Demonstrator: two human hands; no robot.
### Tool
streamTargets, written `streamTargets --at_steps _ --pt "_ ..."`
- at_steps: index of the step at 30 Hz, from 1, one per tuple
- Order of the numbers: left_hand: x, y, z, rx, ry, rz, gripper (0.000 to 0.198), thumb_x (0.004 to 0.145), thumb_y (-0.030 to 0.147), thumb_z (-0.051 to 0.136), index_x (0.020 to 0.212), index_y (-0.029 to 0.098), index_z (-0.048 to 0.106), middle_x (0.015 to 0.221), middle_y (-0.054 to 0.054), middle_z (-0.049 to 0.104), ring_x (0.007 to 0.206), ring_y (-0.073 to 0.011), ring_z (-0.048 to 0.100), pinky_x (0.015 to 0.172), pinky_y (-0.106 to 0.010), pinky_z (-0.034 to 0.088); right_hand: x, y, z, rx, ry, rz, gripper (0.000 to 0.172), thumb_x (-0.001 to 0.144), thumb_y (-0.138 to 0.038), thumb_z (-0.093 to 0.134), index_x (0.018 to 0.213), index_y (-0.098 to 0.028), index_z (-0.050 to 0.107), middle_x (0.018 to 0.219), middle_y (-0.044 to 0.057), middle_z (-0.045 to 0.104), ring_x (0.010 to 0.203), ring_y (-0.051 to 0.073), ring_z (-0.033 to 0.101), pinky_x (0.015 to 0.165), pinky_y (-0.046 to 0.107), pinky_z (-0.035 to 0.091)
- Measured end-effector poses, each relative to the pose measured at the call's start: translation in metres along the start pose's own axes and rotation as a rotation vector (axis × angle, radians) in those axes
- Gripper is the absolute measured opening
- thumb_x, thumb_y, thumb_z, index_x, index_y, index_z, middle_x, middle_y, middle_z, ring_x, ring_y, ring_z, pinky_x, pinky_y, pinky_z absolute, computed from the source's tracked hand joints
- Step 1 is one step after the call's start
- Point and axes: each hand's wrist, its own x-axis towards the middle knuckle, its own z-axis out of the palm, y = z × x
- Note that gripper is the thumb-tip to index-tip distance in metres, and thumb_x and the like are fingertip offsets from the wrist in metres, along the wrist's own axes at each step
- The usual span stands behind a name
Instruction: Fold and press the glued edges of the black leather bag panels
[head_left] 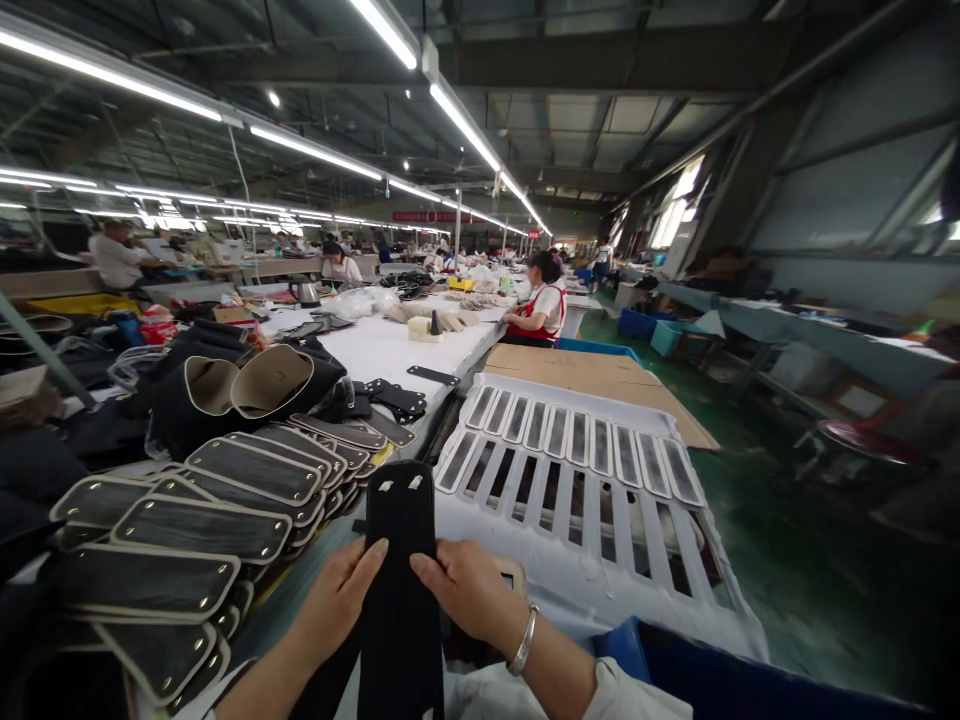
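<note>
Between my two hands is a long black strap-like panel (401, 620) with rounded corners and two small pale metal tabs near its far end. My left hand (341, 590) grips its left edge, thumb lying on the face. On the opposite edge my right hand (469, 590) is closed the same way, a silver bangle on its wrist. The panel's near end runs out of the frame at the bottom. To the left lies a heap of dark panels with cream edges and small metal studs (202, 525).
On the right, a slatted rack (592, 580) covered in white carries a row of pale-edged dark panels (555, 430). Cardboard (592, 375) lies beyond it. A blue bin (697, 670) stands at lower right. A person in a red apron (540, 305) sits farther along the white table (367, 345).
</note>
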Motion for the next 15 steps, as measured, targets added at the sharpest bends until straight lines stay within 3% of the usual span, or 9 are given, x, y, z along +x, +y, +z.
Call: streamTargets --at_steps 3,7,10,15 --pt "0.001 0.002 0.011 -0.032 -0.093 0.047 0.033 0.087 0.042 0.044 0.068 0.018 0.056 0.064 -0.001 0.057 0.061 -0.0142 0.052 0.056 -0.022 0.044 0.007 -0.001 -0.010 -0.059 0.111 0.064 0.039 0.081 -0.054 0.050 0.082 -0.017 0.060 0.072 0.005 0.062 0.061 0.013 0.051 0.053 0.023 0.030" --pt "0.004 -0.001 0.020 -0.038 -0.083 0.041 0.035 0.086 0.043 0.046 0.063 0.018 0.052 0.060 0.000 0.055 0.060 -0.0139 0.050 0.056 -0.021 0.042 0.013 0.003 -0.010 -0.007 0.151 0.022 0.040 0.090 -0.047 0.038 0.076 -0.016 0.059 0.067 0.004 0.060 0.060 0.012 0.049 0.055 0.022 0.031" --pt "0.010 0.000 0.015 -0.046 -0.141 -0.014 0.035 0.086 0.046 0.046 0.069 0.017 0.056 0.064 0.000 0.057 0.063 -0.0151 0.052 0.057 -0.022 0.043 0.012 0.006 -0.006 0.032 0.171 -0.038 0.043 0.093 -0.043 0.032 0.071 -0.015 0.056 0.062 0.001 0.053 0.058 0.010 0.042 0.054 0.021 0.030" --pt "0.031 0.014 -0.003 -0.077 -0.156 -0.006 0.033 0.085 0.047 0.046 0.082 0.018 0.059 0.075 -0.001 0.061 0.075 -0.0182 0.056 0.065 -0.024 0.045 0.012 0.004 -0.012 0.081 0.071 -0.095 0.044 0.093 -0.042 0.031 0.066 -0.015 0.052 0.055 -0.002 0.043 0.051 0.007 0.034 0.048 0.021 0.025"
